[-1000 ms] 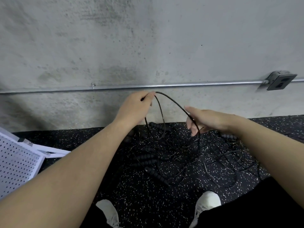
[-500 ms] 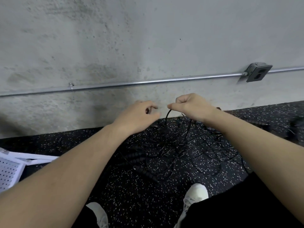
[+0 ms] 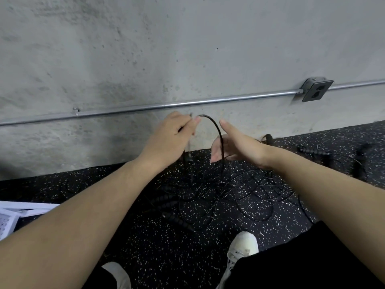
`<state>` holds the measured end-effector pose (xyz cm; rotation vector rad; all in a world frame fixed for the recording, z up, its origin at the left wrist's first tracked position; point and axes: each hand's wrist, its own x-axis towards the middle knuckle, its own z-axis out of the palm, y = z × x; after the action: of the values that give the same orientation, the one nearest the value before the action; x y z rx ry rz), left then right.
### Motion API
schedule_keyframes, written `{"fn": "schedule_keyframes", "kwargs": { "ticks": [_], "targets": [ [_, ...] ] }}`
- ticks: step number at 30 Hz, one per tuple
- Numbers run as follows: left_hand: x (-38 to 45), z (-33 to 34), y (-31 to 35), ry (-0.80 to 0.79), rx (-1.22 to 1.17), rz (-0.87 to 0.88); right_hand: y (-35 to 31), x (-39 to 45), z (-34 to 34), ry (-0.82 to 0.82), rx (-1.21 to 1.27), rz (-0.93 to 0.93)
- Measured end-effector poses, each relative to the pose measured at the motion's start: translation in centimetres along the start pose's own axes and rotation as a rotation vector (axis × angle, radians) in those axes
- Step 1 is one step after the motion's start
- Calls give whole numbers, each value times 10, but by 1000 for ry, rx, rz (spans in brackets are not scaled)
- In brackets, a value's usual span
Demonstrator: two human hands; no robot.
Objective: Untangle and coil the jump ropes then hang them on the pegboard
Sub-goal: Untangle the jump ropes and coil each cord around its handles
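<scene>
I am looking down at my two bare arms reaching forward over a black rubber floor (image 3: 145, 253) flecked with white, where it meets a grey concrete wall (image 3: 187, 49). My left hand (image 3: 173, 134) is raised in front of the wall with its fingers curled and its thumb and forefinger pinched on a thin black jump rope (image 3: 216, 132). From that pinch the rope arches up and over to the right, then drops straight down across my right hand (image 3: 235, 144). My right hand is open, fingers spread and pointing up and to the left, palm turned toward the rope; the cord passes in front of the palm, and I cannot tell whether it touches the skin. Below both hands, a tangled heap of jump ropes (image 3: 239, 195) lies on the floor, thin black cords looping over each other, with several ribbed black handles (image 3: 166, 203) lying at its left side. More handles lie farther right, near the wall. A metal conduit pipe (image 3: 166, 105) runs along the wall to a grey outlet box (image 3: 315, 90). The corner of a white pegboard (image 3: 6, 224) lies on the floor at the far left. My white shoes (image 3: 242, 246) show at the bottom.
</scene>
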<state>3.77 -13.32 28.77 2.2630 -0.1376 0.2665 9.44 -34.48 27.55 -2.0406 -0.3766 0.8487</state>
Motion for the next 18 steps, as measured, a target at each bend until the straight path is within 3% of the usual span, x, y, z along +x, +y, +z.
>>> {"fn": "schedule_keyframes", "kwargs": {
  "ticks": [9, 13, 15, 18],
  "targets": [
    [4, -10, -15, 165, -162, -86, -7, -7, -10, 212, 32, 87],
    [3, -13, -20, -51, 6, -225, -11, -5, -19, 471, 221, -25],
    [-1, -14, -23, -188, 131, -285, -13, -8, -23, 514, 181, -41],
    [-4, -6, -16, -234, 141, -235, -17, -10, -19, 484, 31, -93]
  ]
}}
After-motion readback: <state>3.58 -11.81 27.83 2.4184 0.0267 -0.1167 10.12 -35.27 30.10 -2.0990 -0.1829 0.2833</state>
